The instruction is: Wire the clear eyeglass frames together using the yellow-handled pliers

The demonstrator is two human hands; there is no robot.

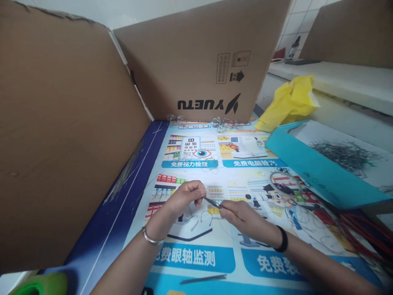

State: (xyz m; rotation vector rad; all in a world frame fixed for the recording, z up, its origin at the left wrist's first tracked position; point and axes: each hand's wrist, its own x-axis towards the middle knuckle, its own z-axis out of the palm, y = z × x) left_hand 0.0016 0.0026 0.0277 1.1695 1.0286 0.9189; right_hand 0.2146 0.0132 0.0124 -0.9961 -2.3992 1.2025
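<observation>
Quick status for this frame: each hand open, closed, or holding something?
Left hand: closed in a pinch by the tip of the pliers; anything held is too small to tell.
Right hand: closed, holding the pliers.

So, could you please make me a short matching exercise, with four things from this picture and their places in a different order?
Things:
1. dark tool
2. silver bangle
3. black band
4. yellow bag

Places:
A. around the right wrist
B. beside the turquoise box
C. gripped in the right hand
D. around the left wrist

Right pairs: 1-C, 2-D, 3-A, 4-B.
</observation>
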